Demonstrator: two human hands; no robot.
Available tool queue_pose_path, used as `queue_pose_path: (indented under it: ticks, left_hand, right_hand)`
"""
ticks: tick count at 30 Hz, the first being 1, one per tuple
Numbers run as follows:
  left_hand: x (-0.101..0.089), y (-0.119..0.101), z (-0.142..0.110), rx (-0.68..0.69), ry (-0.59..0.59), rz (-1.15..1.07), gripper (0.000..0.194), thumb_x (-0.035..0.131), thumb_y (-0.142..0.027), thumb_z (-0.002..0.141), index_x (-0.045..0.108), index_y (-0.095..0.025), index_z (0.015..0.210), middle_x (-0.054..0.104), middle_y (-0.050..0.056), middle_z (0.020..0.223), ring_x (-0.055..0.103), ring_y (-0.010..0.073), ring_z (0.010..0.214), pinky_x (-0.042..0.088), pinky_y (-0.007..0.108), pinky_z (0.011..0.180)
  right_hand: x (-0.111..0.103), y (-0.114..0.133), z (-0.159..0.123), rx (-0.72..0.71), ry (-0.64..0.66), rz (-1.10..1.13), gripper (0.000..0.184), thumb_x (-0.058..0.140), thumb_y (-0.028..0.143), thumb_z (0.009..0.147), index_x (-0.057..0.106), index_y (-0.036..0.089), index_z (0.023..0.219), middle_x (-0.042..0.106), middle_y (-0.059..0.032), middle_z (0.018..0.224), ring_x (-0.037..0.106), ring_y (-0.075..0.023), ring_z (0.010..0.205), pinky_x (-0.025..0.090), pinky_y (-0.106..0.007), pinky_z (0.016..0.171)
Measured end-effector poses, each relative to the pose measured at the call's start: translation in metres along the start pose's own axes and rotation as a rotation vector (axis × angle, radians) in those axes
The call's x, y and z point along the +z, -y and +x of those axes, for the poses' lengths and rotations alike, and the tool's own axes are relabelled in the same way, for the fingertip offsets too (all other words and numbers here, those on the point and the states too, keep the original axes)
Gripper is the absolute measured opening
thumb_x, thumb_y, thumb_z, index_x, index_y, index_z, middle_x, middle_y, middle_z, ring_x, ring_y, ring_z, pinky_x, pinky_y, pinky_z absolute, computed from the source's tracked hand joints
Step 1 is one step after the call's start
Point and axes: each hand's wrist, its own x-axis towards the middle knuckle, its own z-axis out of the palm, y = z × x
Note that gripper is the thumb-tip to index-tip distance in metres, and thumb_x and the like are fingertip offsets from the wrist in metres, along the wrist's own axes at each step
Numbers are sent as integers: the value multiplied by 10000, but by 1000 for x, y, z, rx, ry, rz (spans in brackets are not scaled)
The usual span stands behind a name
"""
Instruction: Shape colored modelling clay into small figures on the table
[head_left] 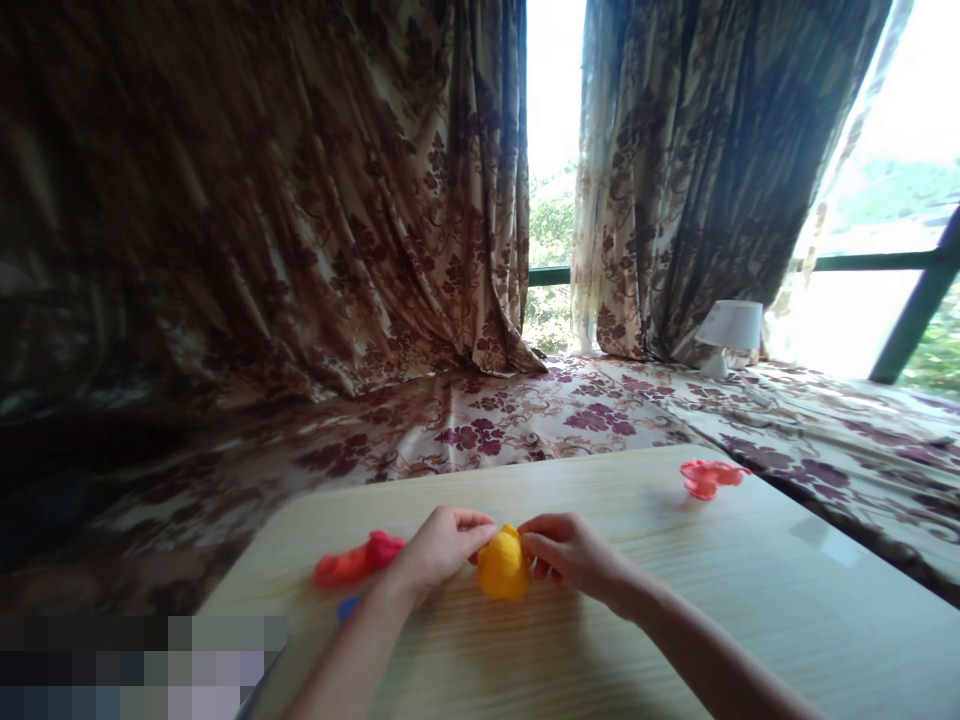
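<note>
Near the middle of the table, a rounded, lumpy yellow piece [503,566] that looks soft, like modelling clay, is held between my two hands. My left hand [448,545] pinches its upper left side with thumb and fingers. On the opposite side, my right hand [568,551] grips its edge, fingers curled behind it. To the left of my left hand lies a long orange-red piece [345,568] with a darker pink-red end [385,548]. A small blue piece [348,607] shows partly behind my left forearm.
A coral-red shape [709,478] with a thin tip sits toward the table's far right corner. The pale wooden table [637,640] has a rounded far-left corner. Beyond it are floral fabric [480,435], a white lamp [731,326], patterned curtains [420,200] and windows.
</note>
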Motion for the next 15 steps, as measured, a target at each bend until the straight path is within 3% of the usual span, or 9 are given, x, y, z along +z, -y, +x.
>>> queue_pose_path:
  ticks: [7,12,15]
  left_hand:
    - [0,3,0,-16,-2,11,211,642,-278,572,690,-108,688,618,-1,584,516,138,584,403,278,620]
    - [0,1,-2,-29,-10,15,180,636,-255,555,665,-114,664,602,-9,565,510,135,573,391,275,604]
    - [1,-1,-4,-20,-28,9,190,634,-277,560,651,-118,662,587,-19,565,498,128,568,387,271,599]
  right_hand:
    - [5,-4,3,-52,-89,-33,207,498,203,716,688,127,744,598,4,554,520,-104,499,359,-188,445]
    - [4,-2,1,-142,-237,-98,139,543,197,713,676,155,711,635,-10,637,576,-138,632,395,-221,570]
    - [-2,-1,-3,-117,-233,-69,204,491,246,772,666,150,816,665,-29,727,600,-121,584,404,-214,529]
